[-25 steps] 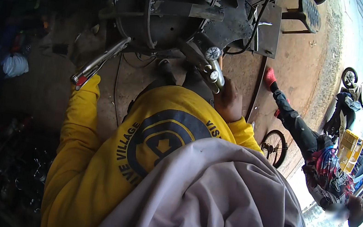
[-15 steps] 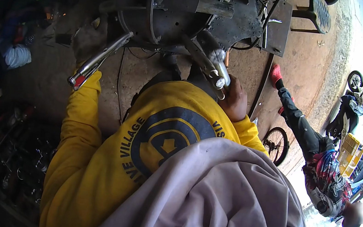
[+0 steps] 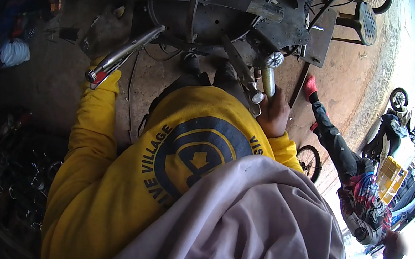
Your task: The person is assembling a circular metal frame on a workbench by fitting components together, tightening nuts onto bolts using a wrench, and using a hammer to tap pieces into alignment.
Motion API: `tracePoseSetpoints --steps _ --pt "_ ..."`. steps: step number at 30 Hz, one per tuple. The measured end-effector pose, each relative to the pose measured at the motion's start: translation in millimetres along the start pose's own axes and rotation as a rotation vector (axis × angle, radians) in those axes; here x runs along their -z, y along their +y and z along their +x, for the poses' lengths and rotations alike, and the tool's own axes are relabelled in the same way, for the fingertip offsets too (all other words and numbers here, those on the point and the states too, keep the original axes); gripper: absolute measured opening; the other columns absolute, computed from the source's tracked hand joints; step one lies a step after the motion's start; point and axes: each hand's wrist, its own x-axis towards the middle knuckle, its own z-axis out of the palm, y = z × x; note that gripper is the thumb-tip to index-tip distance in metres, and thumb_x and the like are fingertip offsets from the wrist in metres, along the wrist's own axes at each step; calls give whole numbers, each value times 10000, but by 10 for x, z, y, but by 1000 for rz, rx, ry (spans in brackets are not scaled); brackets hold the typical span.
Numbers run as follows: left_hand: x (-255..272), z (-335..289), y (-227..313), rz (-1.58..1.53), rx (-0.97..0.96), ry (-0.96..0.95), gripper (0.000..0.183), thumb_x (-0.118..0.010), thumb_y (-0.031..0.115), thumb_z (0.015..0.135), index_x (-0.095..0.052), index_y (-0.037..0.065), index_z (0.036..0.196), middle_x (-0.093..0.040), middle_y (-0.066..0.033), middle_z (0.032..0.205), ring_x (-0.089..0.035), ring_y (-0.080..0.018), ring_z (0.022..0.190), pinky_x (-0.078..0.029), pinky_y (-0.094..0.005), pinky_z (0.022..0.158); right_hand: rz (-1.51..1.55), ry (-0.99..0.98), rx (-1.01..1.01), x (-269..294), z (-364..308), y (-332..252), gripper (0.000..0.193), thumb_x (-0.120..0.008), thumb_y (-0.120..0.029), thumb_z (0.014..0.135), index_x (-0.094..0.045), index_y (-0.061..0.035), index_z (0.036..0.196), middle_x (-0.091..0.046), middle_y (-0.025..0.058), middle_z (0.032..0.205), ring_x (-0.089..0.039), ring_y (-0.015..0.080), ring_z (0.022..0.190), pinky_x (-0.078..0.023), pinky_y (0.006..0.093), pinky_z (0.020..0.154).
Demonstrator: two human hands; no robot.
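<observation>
My right hand [image 3: 274,115] is wrapped round the pale handle of a hammer [image 3: 275,60], whose round, worn metal face points up. Beside it, a metal bar [image 3: 237,67] slants down from a dark metal frame [image 3: 223,20], its end close to my fingers. On the other side, a metal tube [image 3: 128,52] with a red part near its end juts from the frame toward my left cuff. My left hand [image 3: 100,44] lies in deep shadow beyond that tube, and its fingers do not show clearly.
A person in dark trousers and red shoes [image 3: 311,88] is at the right, near a motorcycle and a yellow crate [image 3: 390,179]. A wheel [image 3: 310,162] stands nearby. A stool-like seat [image 3: 364,24] is at the far right. Dark metal parts [image 3: 25,178] lie at lower left.
The hammer head has tipped from a blurred, lower position so that its face shows. The frame and both tubes have shifted slightly rightward in view.
</observation>
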Motion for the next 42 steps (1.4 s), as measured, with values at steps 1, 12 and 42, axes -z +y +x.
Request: tracePoseSetpoints --steps 1,12,42 --pt "-3 -11 -6 33 -1 6 590 -679 209 828 -525 146 1394 -654 -197 984 -689 -342 824 -575 -445 684 -69 -30 11 -16 20 28 275 -702 -192 909 -588 -19 1090 -668 218 840 -661 446 773 -514 486 648" --pt "-107 -27 -162 166 -305 381 366 -513 49 918 -572 0 1276 -525 -91 611 -548 -229 513 -513 -394 544 -4 35 -42 -89 -93 122 271 -630 -275 973 -598 -16 1047 -617 219 740 -628 431 666 -464 474 589" --pt "-304 217 -257 182 -210 32 462 -587 171 939 -477 140 1387 -646 -219 984 -701 -391 786 -564 -487 599 400 280 -241 -646 -509 194 313 -668 -291 967 -642 -10 1103 -648 186 799 -648 351 712 -500 398 652"
